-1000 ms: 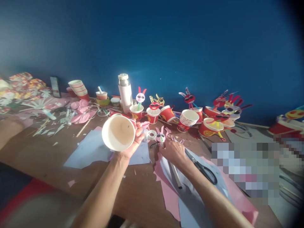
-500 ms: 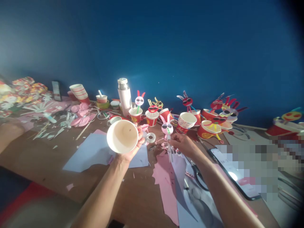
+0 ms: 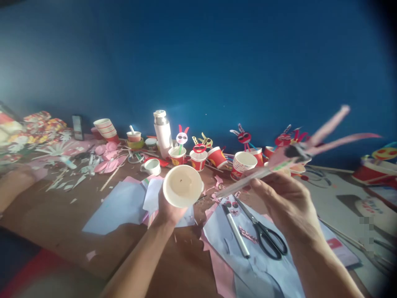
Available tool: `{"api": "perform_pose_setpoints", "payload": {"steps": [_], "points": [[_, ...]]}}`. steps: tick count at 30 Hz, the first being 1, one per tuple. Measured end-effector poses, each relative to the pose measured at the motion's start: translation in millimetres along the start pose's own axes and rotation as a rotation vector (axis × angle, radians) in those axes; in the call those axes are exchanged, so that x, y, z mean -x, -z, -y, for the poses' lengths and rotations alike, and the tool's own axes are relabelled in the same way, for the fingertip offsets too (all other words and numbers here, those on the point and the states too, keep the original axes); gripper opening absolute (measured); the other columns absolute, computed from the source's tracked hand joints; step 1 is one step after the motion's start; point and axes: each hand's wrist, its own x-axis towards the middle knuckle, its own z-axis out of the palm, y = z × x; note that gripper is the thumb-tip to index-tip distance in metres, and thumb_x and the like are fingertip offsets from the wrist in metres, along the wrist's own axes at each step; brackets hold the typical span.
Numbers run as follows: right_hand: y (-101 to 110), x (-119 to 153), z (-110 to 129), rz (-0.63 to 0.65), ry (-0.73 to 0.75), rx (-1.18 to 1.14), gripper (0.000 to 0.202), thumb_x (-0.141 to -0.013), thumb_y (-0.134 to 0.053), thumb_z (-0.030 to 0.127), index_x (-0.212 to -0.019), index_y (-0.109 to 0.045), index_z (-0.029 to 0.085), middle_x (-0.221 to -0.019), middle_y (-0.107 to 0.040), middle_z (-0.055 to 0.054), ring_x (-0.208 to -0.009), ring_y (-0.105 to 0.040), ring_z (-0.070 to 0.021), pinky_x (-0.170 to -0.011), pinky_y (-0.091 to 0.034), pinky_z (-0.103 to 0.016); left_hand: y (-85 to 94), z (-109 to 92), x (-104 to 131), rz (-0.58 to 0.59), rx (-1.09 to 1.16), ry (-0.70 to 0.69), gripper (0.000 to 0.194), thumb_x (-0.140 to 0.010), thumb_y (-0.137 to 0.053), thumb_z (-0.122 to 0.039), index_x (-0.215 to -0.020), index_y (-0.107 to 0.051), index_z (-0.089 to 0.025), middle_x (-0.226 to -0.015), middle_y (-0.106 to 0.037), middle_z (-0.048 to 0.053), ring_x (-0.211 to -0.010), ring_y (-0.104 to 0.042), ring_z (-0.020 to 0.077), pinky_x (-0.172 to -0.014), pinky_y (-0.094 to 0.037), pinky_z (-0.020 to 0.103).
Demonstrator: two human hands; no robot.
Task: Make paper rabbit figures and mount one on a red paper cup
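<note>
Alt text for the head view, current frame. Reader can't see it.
The left hand holds a cup, mouth toward the camera; the right hand holds a pink, eared figure on a stick. Nearby, scissors and a pen lie on pale paper. Red cups, some with figures, and a flask stand before a blue wall.

Ahead of you, blue wall (image 3: 198, 62); white flask (image 3: 163, 136) stands upright near it. White mug (image 3: 151, 167) sits nearer you on the brown table (image 3: 56, 219). On your left: phone (image 3: 77, 127) standing upright, leaning stack of cups (image 3: 105, 129), pink paper pieces (image 3: 107, 160). Far left, red-yellow-white pile (image 3: 46, 124), too blurry to identify.
</note>
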Motion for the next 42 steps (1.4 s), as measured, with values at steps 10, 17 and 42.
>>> {"api": "perform_pose_setpoints", "payload": {"steps": [10,17,42], "points": [[-13,25,-10,-0.209,0.359,0.228,0.019,-0.072,-0.074,0.023,-0.088,-0.068,0.033,-0.071,-0.071,0.006,-0.06,-0.063,-0.0153,-0.063,-0.051,-0.03,-2.4,29,6,0.147,-0.096,0.143,0.025,-0.076,-0.061,-0.03,-0.095,-0.062,-0.014,-0.089,-0.067,0.009,-0.092,-0.061,0.0262,-0.08,-0.05,0.04],[-20,17,7,-0.147,0.51,0.492,0.01,-0.076,-0.067,0.018,-0.071,-0.063,0.025,-0.06,-0.067,0.005,-0.047,-0.057,-0.0119,-0.049,-0.046,-0.025,-1.5,32,7,0.131,-0.161,0.163,0.02,-0.075,-0.058,-0.025,-0.091,-0.061,-0.013,-0.078,-0.066,0.008,-0.069,-0.063,0.0234,-0.056,-0.049,0.033],[2,17,-62,0.31,-0.29,0.59,0.013,-0.08,-0.05,0.026,-0.077,-0.06,0.018,-0.052,-0.059,0.004,-0.049,-0.058,-0.0135,-0.047,-0.04,-0.021,-1.5,-20,42,0.123,-0.264,-0.018,0.026,-0.073,-0.056,-0.025,-0.096,-0.062,-0.013,-0.076,-0.062,0.011,-0.061,-0.057,0.0209,-0.049,-0.047,0.031]]}}
